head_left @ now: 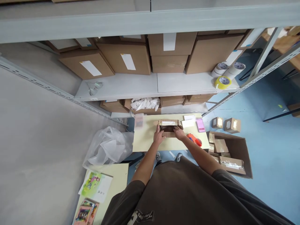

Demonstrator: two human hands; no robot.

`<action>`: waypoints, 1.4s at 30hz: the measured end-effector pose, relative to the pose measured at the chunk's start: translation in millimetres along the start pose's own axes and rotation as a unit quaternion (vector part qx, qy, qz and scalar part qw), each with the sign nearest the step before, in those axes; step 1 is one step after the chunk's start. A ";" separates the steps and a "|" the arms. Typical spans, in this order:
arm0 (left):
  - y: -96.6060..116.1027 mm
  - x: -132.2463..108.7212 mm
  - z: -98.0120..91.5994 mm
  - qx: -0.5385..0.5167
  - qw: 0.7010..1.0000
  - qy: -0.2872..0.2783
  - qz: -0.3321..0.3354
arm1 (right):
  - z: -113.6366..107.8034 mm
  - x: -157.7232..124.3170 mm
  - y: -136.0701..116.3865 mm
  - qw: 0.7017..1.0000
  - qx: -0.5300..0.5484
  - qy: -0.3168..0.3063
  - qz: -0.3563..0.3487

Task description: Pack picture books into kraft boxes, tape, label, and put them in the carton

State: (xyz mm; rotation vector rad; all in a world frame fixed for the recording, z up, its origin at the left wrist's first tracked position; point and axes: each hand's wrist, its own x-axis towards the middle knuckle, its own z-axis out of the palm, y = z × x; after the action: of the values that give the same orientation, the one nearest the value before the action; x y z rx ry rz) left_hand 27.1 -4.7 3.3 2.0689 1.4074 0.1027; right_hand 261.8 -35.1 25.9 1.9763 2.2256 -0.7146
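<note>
A small cardboard box (168, 134) lies on the pale yellow table (147, 142), a dark gap running across its middle and shiny tape along its far side. At its left end my left hand (159, 136) is closed on the cardboard. My right hand (179, 132) grips the right end, its fingers over the upper edge; a dark bit shows by the fingertips, too small to name. Close to my right forearm rests an orange tape dispenser (194, 139). White paper slips (188, 123) and a pink-purple sheet (200, 125) lie to the right of the box.
Grey shelving (126, 90) behind the table bears cardboard boxes and tape rolls (222, 82). A large carton (243, 156) of taped parcels stands on the right, near two small boxes (232, 125). To the left are a clear plastic bag (110, 147) and a side table (119, 175) with picture books.
</note>
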 end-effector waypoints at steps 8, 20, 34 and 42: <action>5.9 -2.0 -4.3 0.019 1.000 -0.007 0.001 | -11.8 31.0 12.4 0.999 0.021 0.027 0.038; 21.9 15.2 -3.9 0.097 0.992 0.002 -0.085 | 2.4 55.7 40.8 0.997 0.069 0.009 0.038; 7.8 16.1 7.0 -0.078 0.992 -0.033 -0.095 | 20.9 61.0 69.4 0.984 0.150 0.088 -0.029; -20.7 -0.2 18.8 -0.162 0.986 -0.002 -0.026 | -0.9 41.1 19.7 0.988 0.044 0.126 0.073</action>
State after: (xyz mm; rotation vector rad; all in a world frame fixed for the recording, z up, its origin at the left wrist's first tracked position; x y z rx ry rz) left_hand 17.6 -8.4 -22.7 1.7637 1.3421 0.2858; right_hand 274.1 4.2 6.2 2.3628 2.1803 -0.5851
